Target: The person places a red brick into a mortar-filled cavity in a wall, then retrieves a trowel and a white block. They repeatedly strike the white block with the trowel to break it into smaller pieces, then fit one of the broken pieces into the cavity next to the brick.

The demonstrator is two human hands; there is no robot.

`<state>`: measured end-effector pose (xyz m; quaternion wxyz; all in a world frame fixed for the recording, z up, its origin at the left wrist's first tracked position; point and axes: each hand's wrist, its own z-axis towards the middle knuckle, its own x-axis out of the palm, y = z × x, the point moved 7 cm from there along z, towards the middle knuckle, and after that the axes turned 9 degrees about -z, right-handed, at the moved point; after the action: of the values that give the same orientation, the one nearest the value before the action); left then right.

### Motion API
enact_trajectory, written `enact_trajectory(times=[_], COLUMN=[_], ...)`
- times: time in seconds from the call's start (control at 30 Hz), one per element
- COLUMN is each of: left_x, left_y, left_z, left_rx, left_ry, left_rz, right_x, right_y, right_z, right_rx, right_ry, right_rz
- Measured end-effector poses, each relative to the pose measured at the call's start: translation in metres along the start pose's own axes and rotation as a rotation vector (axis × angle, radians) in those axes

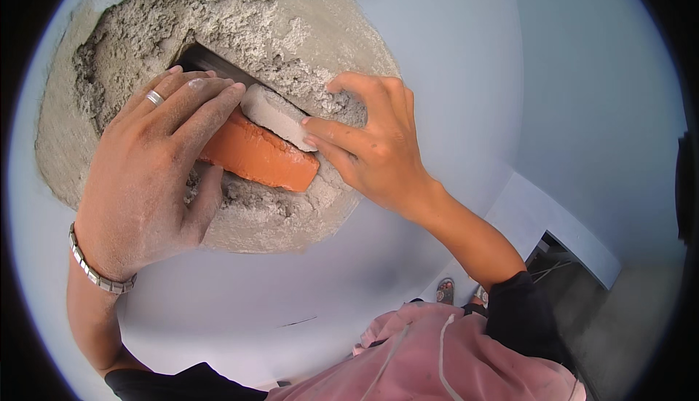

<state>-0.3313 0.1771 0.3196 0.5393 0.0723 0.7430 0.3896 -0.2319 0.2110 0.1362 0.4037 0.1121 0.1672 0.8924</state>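
A broken piece of orange brick [263, 155] lies against rough grey mortar [218, 8]. My left hand [149, 153] spans its left end, fingers over the top and thumb along the lower side. Along the brick's upper edge sits a flat, pale grey chunk [278, 117]. Its right end is pinched between the thumb and fingertips of my right hand [382, 142], while the left fingertips reach its other end. Just above the chunk runs a dark, straight-edged slot [207, 62], partly covered by my left fingers. The brick's left end is hidden under my left hand.
Smoother grey mortar [62, 135] rings the rough hollow. Around it spreads a pale, smooth wall [444, 44]. A dark opening with a pale frame [564, 237] shows at the lower right. Sandalled feet [445, 290] are visible below, beyond my pink apron [437, 357].
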Motion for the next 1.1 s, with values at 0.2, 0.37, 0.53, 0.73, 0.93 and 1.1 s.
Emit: enact_trajectory(times=[0.2,0.37,0.53,0.73,0.93,1.1], left_x=[-0.047,-0.045,-0.027,-0.021,-0.023,-0.02], left_y=[0.001,0.018,0.011,0.008,0.012,0.007], left_z=[-0.02,-0.035,-0.039,-0.048,-0.054,-0.036], left_rx=[-0.062,-0.297,-0.37,-0.391,-0.369,-0.286], left_ry=[-0.254,-0.304,-0.302,-0.295,-0.271,-0.32], left_rz=[0.166,0.1,0.247,0.259,0.31,0.322], right_x=[-0.002,-0.009,0.011,0.027,0.019,0.015], right_y=[-0.002,0.028,0.04,0.034,0.034,0.034], right_z=[-0.007,0.017,0.037,0.039,0.045,0.049], right_rx=[-0.029,-0.155,-0.183,-0.185,-0.186,-0.19], right_ry=[-0.064,-0.106,-0.093,-0.041,0.05,0.076], right_rz=[-0.018,-0.1,-0.251,-0.288,-0.283,-0.258])
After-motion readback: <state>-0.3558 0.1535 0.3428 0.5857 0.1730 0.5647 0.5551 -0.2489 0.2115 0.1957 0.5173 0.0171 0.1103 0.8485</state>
